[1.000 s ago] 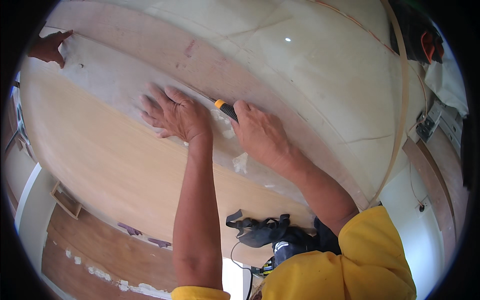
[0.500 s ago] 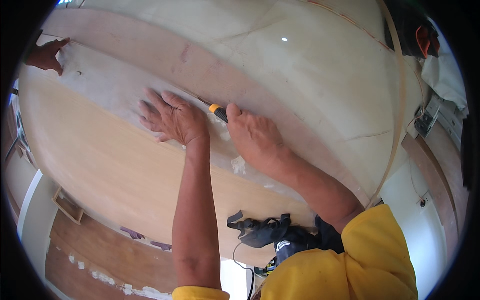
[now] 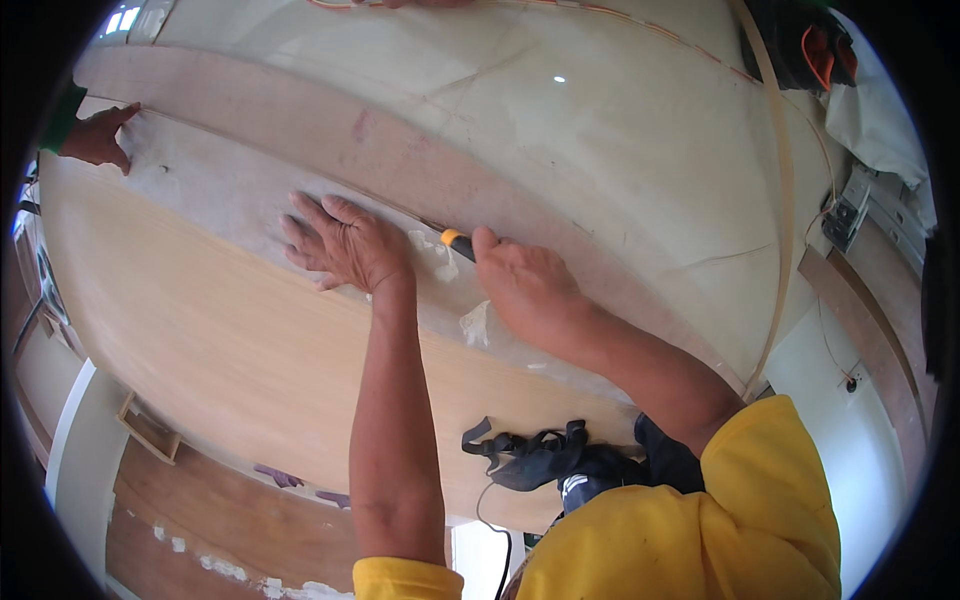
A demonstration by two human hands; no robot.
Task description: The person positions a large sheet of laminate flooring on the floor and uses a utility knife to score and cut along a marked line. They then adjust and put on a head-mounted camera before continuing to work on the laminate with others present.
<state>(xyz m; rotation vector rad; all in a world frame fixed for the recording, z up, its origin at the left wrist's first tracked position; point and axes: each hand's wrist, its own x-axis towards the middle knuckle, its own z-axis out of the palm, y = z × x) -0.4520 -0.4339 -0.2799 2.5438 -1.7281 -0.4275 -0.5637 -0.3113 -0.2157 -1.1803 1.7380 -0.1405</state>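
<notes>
My left hand (image 3: 350,245) lies with fingers spread on a long pale grey board (image 3: 200,160) laid over a light wood panel (image 3: 180,270). My right hand (image 3: 525,280) grips a yellow-and-black handled tool (image 3: 455,243), its thin metal tip at the board's upper edge, just right of my left hand. Above that edge runs a pinkish board (image 3: 300,115). A co-worker's hand (image 3: 95,140), in a dark green sleeve, touches the left end of the grey board.
Another hand (image 3: 415,3) shows at the top edge. A thin curved strip (image 3: 777,150) and orange wires (image 3: 640,28) are at upper right, with a black-and-orange bag (image 3: 790,40). Black straps (image 3: 540,460) lie below my right arm. A small wooden frame (image 3: 150,430) is at lower left.
The whole scene has shifted down in view. Since half a second ago my right hand and the tool have slid right along the edge, away from my left hand. Another hand has appeared at the top.
</notes>
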